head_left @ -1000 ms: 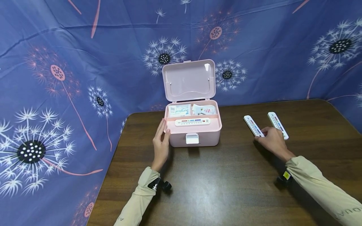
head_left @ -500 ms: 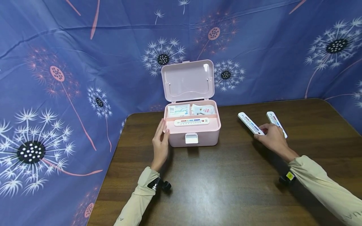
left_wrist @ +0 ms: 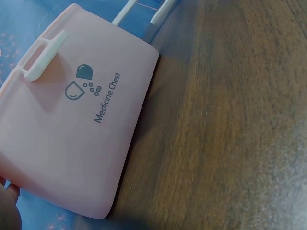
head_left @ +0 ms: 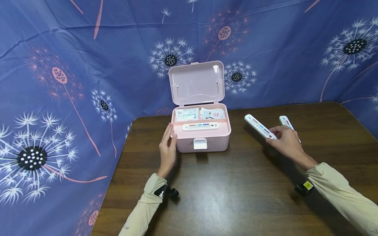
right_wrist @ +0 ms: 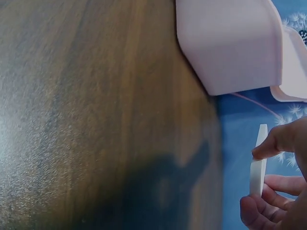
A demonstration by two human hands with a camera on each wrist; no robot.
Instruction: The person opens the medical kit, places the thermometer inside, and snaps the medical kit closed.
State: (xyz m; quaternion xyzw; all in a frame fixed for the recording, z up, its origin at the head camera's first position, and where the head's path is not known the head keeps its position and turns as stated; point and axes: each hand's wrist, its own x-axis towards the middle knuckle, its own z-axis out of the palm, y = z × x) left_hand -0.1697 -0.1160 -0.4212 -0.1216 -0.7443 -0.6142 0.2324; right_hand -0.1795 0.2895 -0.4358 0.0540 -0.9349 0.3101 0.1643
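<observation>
A pink medicine chest point(head_left: 203, 144) stands with its lid point(head_left: 197, 83) up. My left hand point(head_left: 167, 152) rests against its left front corner, fingers along the side wall and mostly straight. One white thermometer point(head_left: 200, 126) lies across the front compartment. My right hand point(head_left: 286, 142) pinches a second white thermometer point(head_left: 260, 126) by its near end, thumb on one side and fingers on the other. The right wrist view shows this thermometer point(right_wrist: 258, 167) edge-on, between thumb and fingertips. A third thermometer point(head_left: 286, 122) lies on the table behind the right hand, partly hidden by it.
In the chest's back compartments sit a packet marked Surgical point(head_left: 187, 114) and another white packet point(head_left: 213, 113). A white latch point(head_left: 200, 144) hangs at the front. The brown wooden table point(head_left: 224, 193) ends at a blue dandelion-print cloth point(head_left: 124, 59).
My right hand has picked up one thermometer from the table; its far end has swung left and up. The left hand stays at the chest.
</observation>
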